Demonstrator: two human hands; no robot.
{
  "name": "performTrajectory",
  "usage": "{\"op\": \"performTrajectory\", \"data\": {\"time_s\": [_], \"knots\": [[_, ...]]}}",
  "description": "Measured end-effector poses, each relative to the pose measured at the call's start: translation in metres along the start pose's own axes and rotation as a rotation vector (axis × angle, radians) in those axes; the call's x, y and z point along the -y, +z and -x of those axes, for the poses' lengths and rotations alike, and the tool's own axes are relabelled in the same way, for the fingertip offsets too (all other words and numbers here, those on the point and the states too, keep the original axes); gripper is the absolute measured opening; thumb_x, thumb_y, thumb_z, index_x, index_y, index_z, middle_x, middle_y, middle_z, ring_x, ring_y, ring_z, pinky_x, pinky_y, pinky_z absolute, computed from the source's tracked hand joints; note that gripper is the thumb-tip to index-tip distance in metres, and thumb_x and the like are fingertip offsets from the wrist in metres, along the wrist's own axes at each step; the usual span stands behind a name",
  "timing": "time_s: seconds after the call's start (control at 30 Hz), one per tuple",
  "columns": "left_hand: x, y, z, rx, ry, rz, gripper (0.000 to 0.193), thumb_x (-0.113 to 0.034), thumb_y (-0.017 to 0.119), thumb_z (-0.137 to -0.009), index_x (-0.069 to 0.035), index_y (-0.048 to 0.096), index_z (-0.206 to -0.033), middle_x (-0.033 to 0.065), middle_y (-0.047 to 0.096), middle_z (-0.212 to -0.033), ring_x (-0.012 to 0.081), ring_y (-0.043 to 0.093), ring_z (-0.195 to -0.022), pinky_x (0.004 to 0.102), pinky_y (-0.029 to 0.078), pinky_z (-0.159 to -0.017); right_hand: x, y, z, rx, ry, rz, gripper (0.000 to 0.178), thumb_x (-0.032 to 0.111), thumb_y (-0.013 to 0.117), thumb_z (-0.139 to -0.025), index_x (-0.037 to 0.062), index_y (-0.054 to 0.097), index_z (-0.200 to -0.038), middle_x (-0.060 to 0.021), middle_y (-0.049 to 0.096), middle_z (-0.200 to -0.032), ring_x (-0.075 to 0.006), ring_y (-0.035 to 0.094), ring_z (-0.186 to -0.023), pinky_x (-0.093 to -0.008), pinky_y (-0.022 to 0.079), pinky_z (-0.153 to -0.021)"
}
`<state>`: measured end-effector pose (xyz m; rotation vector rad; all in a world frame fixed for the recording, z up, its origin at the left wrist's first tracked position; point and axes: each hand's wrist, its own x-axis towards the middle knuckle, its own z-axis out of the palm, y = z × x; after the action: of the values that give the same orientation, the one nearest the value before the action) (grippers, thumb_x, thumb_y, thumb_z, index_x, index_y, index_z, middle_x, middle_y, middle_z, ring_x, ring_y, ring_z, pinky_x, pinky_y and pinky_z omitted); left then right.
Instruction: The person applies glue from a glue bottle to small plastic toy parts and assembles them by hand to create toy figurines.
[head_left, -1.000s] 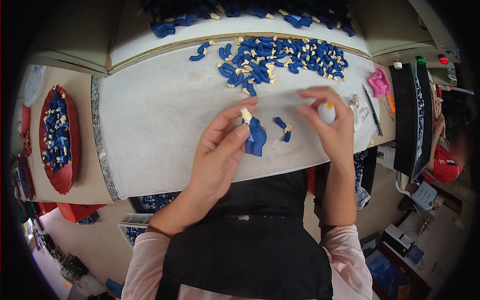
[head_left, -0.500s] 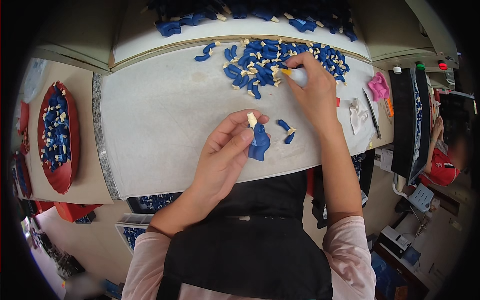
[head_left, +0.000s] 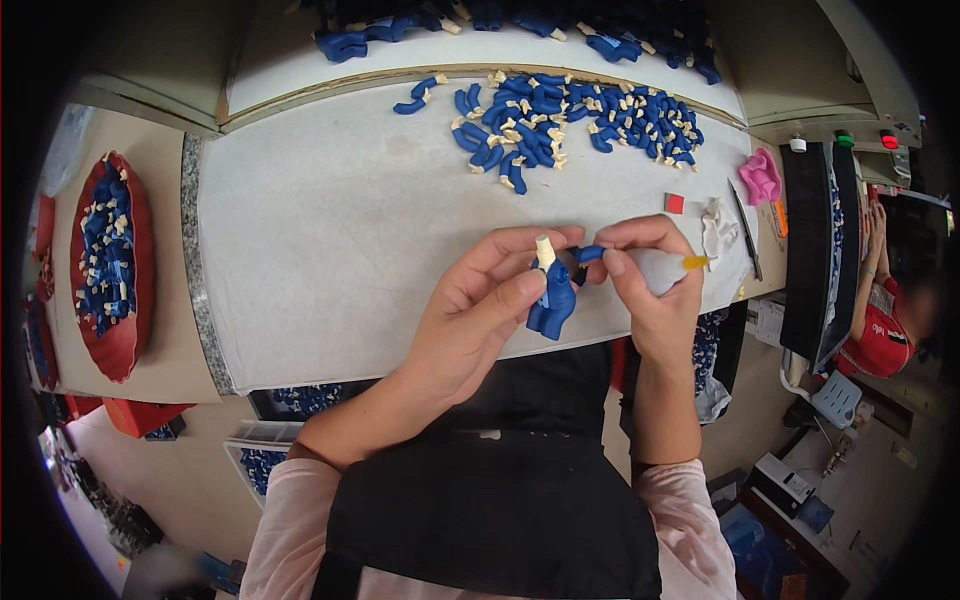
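My left hand (head_left: 480,305) is closed around a small blue figurine torso (head_left: 553,305) with a cream neck stub pointing up. My right hand (head_left: 655,280) pinches a blue arm piece (head_left: 590,254) between thumb and forefinger, close against the torso's side; whether the two touch I cannot tell. Tucked in the same hand is a white squeeze bottle (head_left: 655,271) with a yellow tip that points right. Farther back on the white-covered table (head_left: 320,240) lies a heap of blue arm pieces (head_left: 520,120) with cream hands.
Pink putty-like lump (head_left: 760,176), crumpled white scrap (head_left: 718,232), thin dark tool (head_left: 746,230) and red square (head_left: 674,204) lie at the right. At the left stands a red basin (head_left: 145,300) of blue parts. More blue bodies (head_left: 390,30) line the back shelf. A co-worker (head_left: 880,330) sits far right.
My right hand has come back from the heap toward the torso and picked up arm pieces from the table, the bottle's tip now turned right. My left hand moved slightly right with the torso.
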<state>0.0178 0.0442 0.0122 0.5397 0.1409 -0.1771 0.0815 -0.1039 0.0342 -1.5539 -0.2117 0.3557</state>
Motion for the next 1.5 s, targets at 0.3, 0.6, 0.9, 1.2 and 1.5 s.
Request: {"op": "performTrajectory", "data": {"time_s": [0.3, 0.6, 0.9, 1.2, 1.5], "knots": [[0.007, -0.001, 0.002, -0.002, -0.069, -0.018, 0.028, -0.01, 0.045, -0.087, -0.003, 0.043, -0.114, 0.0133, 0.047, -0.118, 0.0153, 0.05, -0.102, 0.0263, 0.039, -0.086, -0.019, 0.002, 0.019, -0.108, -0.216, 0.173, 0.015, -0.009, 0.058, -0.069, -0.001, 0.058, -0.083, -0.008, 0.058, -0.082, -0.0098, 0.053, -0.07, -0.0199, 0.041, -0.062], [0.014, -0.004, 0.002, -0.009, -0.05, -0.024, 0.025, -0.006, 0.05, -0.084, -0.004, 0.046, -0.109, 0.0062, 0.053, -0.102, 0.0122, 0.051, -0.094, 0.025, 0.04, -0.083, -0.001, 0.004, 0.038, -0.226, -0.181, 0.293, 0.016, -0.004, 0.064, -0.069, -0.0008, 0.059, -0.083, -0.0065, 0.061, -0.074, -0.0077, 0.055, -0.064, -0.0177, 0.041, -0.058], [0.022, -0.006, 0.0, 0.014, 0.125, -0.197, 0.023, -0.003, 0.052, -0.082, -0.001, 0.048, -0.104, 0.006, 0.053, -0.1, 0.0117, 0.05, -0.094, 0.0248, 0.04, -0.08, 0.012, 0.014, 0.038, -0.22, -0.234, 0.471, 0.014, -0.004, 0.065, -0.067, -0.0014, 0.058, -0.079, -0.0052, 0.06, -0.065, -0.0063, 0.056, -0.057, -0.0163, 0.041, -0.052], [0.021, -0.007, 0.0, 0.042, 0.199, -0.313, 0.022, 0.002, 0.051, -0.081, 0.001, 0.05, -0.103, 0.0071, 0.05, -0.102, 0.0123, 0.048, -0.096, 0.0245, 0.041, -0.08, 0.014, 0.02, 0.039, -0.262, -0.23, 0.589, 0.011, -0.006, 0.064, -0.066, -0.0031, 0.058, -0.075, -0.006, 0.058, -0.065, -0.0077, 0.054, -0.057, -0.0173, 0.04, -0.053], [0.023, -0.007, 0.0, 0.041, 0.341, -0.463, 0.023, 0.006, 0.052, -0.078, 0.001, 0.053, -0.1, 0.0098, 0.049, -0.102, 0.0166, 0.05, -0.096, 0.0268, 0.044, -0.082, 0.019, 0.019, 0.041, -0.239, -0.263, 0.732, 0.011, -0.003, 0.066, -0.066, -0.0013, 0.059, -0.075, -0.0021, 0.057, -0.061, -0.0031, 0.049, -0.053, -0.0151, 0.035, -0.048]]}}
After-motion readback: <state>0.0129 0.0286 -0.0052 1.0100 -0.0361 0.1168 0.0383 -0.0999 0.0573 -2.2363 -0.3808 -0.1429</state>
